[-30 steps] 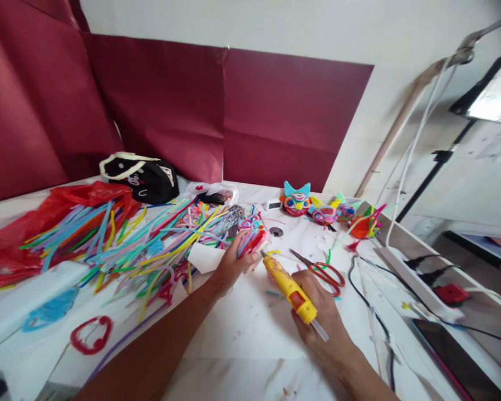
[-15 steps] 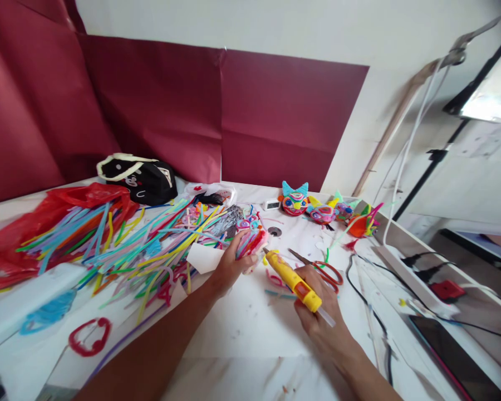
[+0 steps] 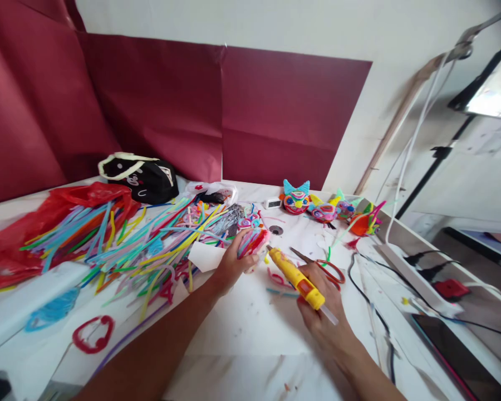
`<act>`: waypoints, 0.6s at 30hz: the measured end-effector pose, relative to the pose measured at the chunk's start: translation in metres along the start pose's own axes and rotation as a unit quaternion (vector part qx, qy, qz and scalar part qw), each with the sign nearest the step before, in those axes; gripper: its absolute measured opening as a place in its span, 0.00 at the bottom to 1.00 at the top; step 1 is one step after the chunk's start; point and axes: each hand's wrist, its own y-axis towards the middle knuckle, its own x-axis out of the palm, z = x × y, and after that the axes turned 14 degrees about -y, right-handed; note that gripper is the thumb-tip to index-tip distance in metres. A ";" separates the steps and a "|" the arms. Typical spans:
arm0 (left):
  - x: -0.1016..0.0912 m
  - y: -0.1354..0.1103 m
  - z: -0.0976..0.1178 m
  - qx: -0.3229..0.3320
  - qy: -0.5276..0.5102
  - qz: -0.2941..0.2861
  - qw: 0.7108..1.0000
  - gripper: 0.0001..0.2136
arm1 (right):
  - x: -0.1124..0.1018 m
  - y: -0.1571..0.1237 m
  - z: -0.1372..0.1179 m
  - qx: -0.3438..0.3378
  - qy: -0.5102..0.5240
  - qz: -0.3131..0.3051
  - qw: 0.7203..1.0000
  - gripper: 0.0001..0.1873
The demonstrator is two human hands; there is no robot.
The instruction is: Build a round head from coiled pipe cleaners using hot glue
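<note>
My left hand (image 3: pixel 232 262) is closed around a colourful pipe-cleaner figure (image 3: pixel 254 242), striped red, pink and blue, with round eye-like coils toward its top. In my right hand (image 3: pixel 320 301) is a yellow hot glue gun (image 3: pixel 296 278), a clear glue stick poking out of its rear end. The gun's nozzle points at the figure's right side; whether it touches is too small to tell. Just beyond my right hand lie scissors (image 3: pixel 334 272) with orange-red handles. Loose pipe-cleaner pieces (image 3: pixel 278 278) rest on the white table (image 3: pixel 242 334) below the gun.
Many pipe cleaners (image 3: pixel 150 250) spread across the left, partly in a red plastic bag (image 3: pixel 29 223). Finished-looking pipe-cleaner figures (image 3: pixel 296 200) stand at the back right. A black bag (image 3: pixel 150 181), a power strip (image 3: pixel 417 278), cables and a phone (image 3: pixel 455 356) border the work area.
The whole view has shifted slightly. Both hands keep their holds, and the glue gun stays beside the figure with its nozzle pointing at it.
</note>
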 end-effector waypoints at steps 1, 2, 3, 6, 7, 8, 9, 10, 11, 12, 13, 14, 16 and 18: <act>0.000 0.000 0.000 -0.002 0.003 0.000 1.000 0.33 | 0.000 0.000 0.000 0.001 -0.004 0.004 1.000 0.09; 0.000 0.000 0.001 -0.004 0.006 0.000 1.000 0.33 | 0.000 0.000 0.001 0.003 -0.008 0.009 1.000 0.09; 0.001 -0.001 0.001 -0.007 0.008 -0.002 1.000 0.34 | -0.001 0.001 0.001 0.005 -0.010 0.012 1.000 0.09; 0.001 -0.002 0.001 -0.012 0.006 -0.012 1.000 0.34 | -0.002 0.002 0.002 0.011 -0.018 0.019 1.000 0.11; 0.001 -0.002 0.001 -0.012 0.001 -0.014 1.000 0.34 | -0.002 0.002 0.003 0.012 -0.024 0.025 0.999 0.11; 0.001 -0.002 0.002 -0.012 -0.002 -0.013 1.000 0.34 | -0.002 0.002 0.003 0.013 -0.031 0.034 0.999 0.12; 0.001 -0.001 0.002 -0.009 -0.003 -0.006 1.000 0.34 | -0.002 0.002 0.003 0.014 -0.039 0.041 0.998 0.12; 0.000 0.000 0.003 -0.002 -0.001 0.005 1.000 0.33 | -0.003 0.002 0.003 0.017 -0.045 0.045 0.998 0.12; -0.002 0.002 0.005 0.010 0.004 0.022 1.000 0.33 | -0.003 0.002 0.003 0.021 -0.048 0.044 0.998 0.11; -0.004 0.003 0.006 0.027 0.013 0.039 0.999 0.32 | -0.003 0.002 0.002 0.022 -0.050 0.033 0.998 0.11; -0.007 0.005 0.009 0.045 0.024 0.057 0.997 0.32 | -0.003 0.002 0.000 0.018 -0.051 0.012 0.998 0.12; -0.010 0.007 0.011 0.061 0.035 0.070 0.995 0.32 | -0.002 0.001 -0.001 0.010 -0.053 -0.017 0.998 0.12; -0.016 0.010 0.015 0.089 0.061 0.086 0.990 0.33 | 0.001 -0.001 -0.006 -0.014 -0.071 -0.086 0.994 0.15; -0.021 0.012 0.018 0.112 0.088 0.089 0.986 0.33 | 0.006 -0.003 -0.011 -0.036 -0.108 -0.148 0.982 0.20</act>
